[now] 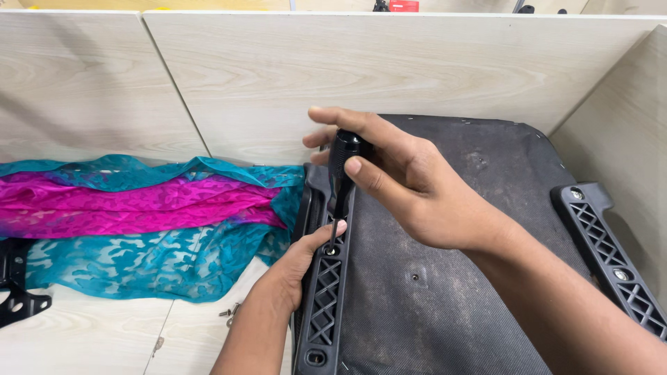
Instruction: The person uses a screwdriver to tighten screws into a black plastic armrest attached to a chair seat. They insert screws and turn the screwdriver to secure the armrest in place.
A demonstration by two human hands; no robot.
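Observation:
My right hand (410,180) grips the black handle of a screwdriver (342,173), held upright with its tip in a screw hole of a black plastic bracket (325,292). That bracket runs along the left edge of a dark fabric-covered seat base (445,278) lying upside down. My left hand (295,264) rests against the bracket, thumb beside the screwdriver tip. A matching bracket (611,243) sits on the seat base's right edge.
A teal and magenta patterned cloth (139,215) lies on the light wooden desk (83,333) at left. Loose screws (231,312) lie near my left wrist. A black metal part (17,292) sits at the far left. Wooden partition walls (347,62) enclose the desk.

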